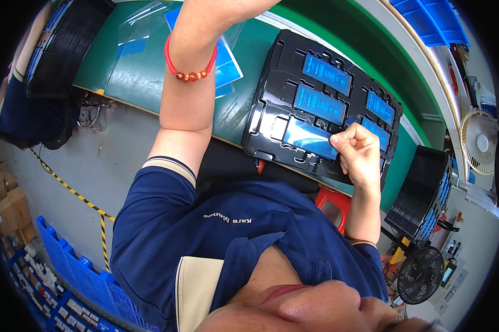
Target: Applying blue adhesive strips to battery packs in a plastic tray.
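My right hand (362, 150) is closed in a pinch, thumb and fingers together at the right end of the nearest blue battery pack (305, 137). A glossy clear film (320, 136) seems to lie over that pack, its corner between my fingertips; glare blurs its edges. The pack lies in a black moulded plastic tray (265, 105). Several similar flat blue battery packs (320, 103) sit in the other recesses. My left arm, with a red beaded bracelet, reaches across the table toward the far edge. Only part of my left hand (235, 8) shows; its fingers are cut off.
The green table (103, 69) carries clear and blue film sheets (225, 63) left of the tray. Stacks of black trays stand at left (67, 47) and right (418, 193). Blue bins (429, 22) and a white fan (479, 141) are at far right. A red stool (335, 206) shows below the table.
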The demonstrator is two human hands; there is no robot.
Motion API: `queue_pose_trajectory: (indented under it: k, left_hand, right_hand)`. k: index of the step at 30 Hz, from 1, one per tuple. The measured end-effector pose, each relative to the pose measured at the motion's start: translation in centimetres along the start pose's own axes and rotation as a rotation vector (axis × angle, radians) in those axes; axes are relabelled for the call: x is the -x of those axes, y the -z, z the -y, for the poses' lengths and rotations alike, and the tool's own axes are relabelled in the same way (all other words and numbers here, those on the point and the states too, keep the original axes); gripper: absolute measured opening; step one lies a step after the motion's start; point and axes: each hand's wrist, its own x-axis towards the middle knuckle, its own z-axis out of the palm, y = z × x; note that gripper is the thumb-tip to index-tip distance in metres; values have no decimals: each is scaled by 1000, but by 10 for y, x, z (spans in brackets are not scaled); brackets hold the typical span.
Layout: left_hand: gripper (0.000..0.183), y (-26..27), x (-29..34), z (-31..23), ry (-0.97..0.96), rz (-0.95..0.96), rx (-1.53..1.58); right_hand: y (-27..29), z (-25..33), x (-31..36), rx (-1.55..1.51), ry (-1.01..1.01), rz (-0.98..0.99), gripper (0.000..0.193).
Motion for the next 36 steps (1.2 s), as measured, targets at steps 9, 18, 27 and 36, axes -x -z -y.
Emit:
queue_pose_trajectory:
  k: [9, 18, 27, 36]
  left_hand:
    - [16, 0, 0, 0, 7, 5, -19]
    - [15, 0, 4, 1, -24, 16, 85]
    - [14, -6, 2, 0, -8, 40, 73]
    - [15, -40, 14, 0, -341, 120, -174]
  right_hand:
    - [-1, 1, 1, 4, -20, -2, 14]
    - [-4, 4, 3, 46, 4, 20, 12]
    - [-5, -4, 1, 397, 118, -61, 13]
    - [-15, 14, 7, 833, 366, -408, 48]
